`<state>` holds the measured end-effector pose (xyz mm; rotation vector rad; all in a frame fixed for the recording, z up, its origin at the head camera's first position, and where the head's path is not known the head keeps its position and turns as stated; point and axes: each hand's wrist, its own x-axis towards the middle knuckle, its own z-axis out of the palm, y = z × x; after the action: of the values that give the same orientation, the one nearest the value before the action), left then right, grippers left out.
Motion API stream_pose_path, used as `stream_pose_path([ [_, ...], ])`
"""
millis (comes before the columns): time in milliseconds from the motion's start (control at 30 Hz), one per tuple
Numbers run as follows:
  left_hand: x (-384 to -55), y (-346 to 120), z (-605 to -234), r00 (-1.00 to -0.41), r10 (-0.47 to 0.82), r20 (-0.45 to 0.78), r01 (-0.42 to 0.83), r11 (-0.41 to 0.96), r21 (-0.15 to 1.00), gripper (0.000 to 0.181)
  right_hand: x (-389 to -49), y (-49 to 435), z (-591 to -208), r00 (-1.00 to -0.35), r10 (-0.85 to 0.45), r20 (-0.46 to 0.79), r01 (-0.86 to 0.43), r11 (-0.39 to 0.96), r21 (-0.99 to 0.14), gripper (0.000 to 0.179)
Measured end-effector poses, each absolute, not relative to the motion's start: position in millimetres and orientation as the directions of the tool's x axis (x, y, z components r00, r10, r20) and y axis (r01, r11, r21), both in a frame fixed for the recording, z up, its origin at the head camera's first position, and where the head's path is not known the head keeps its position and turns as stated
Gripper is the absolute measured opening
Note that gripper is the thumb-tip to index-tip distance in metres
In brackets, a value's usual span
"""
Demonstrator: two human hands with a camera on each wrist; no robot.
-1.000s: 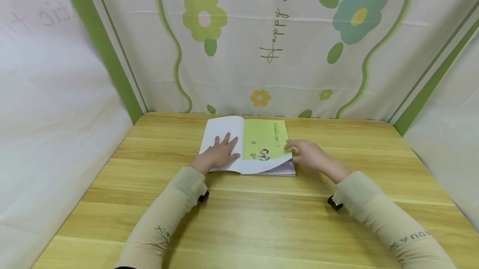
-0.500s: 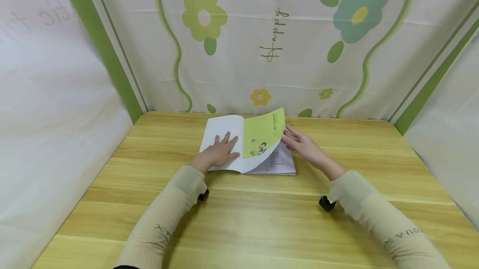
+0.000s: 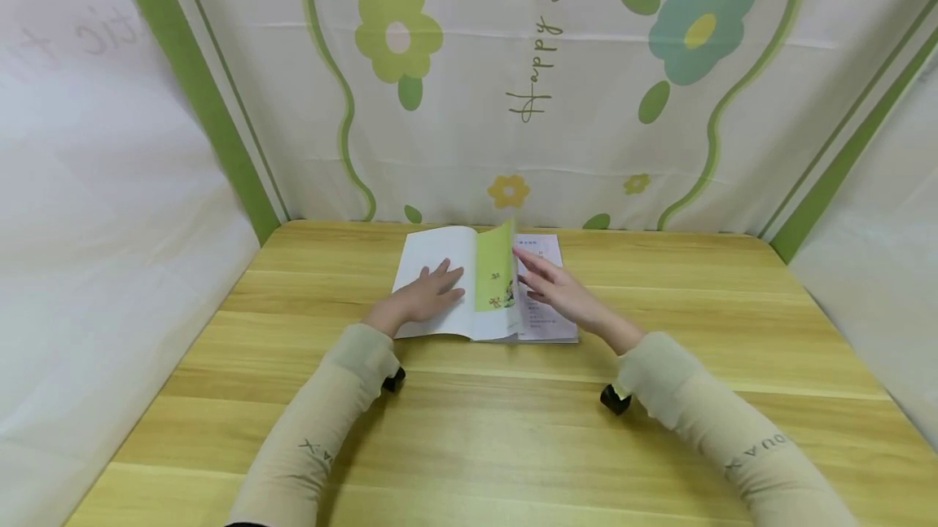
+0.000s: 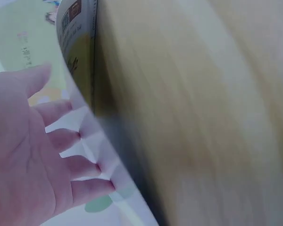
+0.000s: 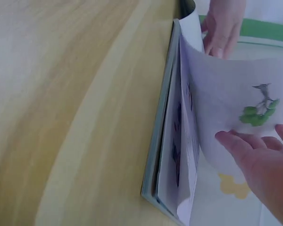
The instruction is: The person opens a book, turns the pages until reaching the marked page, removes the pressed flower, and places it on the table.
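An open book [image 3: 545,323] lies on the wooden table near its far edge. My left hand [image 3: 421,296] rests with spread fingers on the white left-hand page [image 3: 440,243]. In the left wrist view the fingers [image 4: 87,188] of that hand lie against the curved sheet. A green page [image 3: 489,266] stands half lifted near the book's middle, its free edge raised. My right hand [image 3: 564,295] is at its back, extended fingers touching it. The right wrist view shows this turned page [image 5: 226,99] with a green plant drawing, beside the fingertips. Printed lines show on the page underneath.
The wooden table [image 3: 469,445] stretches around the book. Behind it hangs a white curtain [image 3: 454,128] with flowers and green bands, and more white curtain closes both sides. Black wrist cameras [image 3: 615,398] sit below the sleeves.
My right hand has moved left, carrying the green page from nearly flat to upright and uncovering the printed page beneath. The left hand has stayed on the white page.
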<state>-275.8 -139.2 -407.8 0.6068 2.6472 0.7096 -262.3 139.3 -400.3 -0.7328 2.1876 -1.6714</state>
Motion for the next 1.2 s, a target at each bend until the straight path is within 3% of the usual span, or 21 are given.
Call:
stream_pose_path([
  [133, -279, -146, -406, -0.866, 0.467, -0.178, 0.287, 0.757, 0.587, 0.059, -258, 130, -403, -0.795, -0.594, 0.124, -0.347, 0.277, -0.896, 0.051],
  [333, -285, -154, -407, -0.917, 0.384, -0.108, 0.202, 0.681, 0.704, 0.063, -241, 113, -387, -0.766, -0.626, 0.149, -0.424, 0.317, -0.848, 0.05],
  [600, -285, -154, -406, -0.949, 0.314, -0.029, 0.165, 0.573, 0.803, 0.067, -253, 100, -413, -0.746, -0.643, 0.171, -0.548, 0.446, -0.708, 0.046],
  [867, -284, -145, -408, -0.948, 0.31, 0.067, 0.253, 0.61, 0.751, 0.071, -247, 81, -409, -0.716, -0.681, 0.155, -0.617, 0.513, -0.597, 0.037],
  [1200, -280, -137, -408, -0.916, 0.391, 0.09, 0.358, 0.694, 0.624, 0.065, -245, 66, -409, -0.698, -0.69, 0.191, -0.692, 0.583, -0.425, 0.025],
])
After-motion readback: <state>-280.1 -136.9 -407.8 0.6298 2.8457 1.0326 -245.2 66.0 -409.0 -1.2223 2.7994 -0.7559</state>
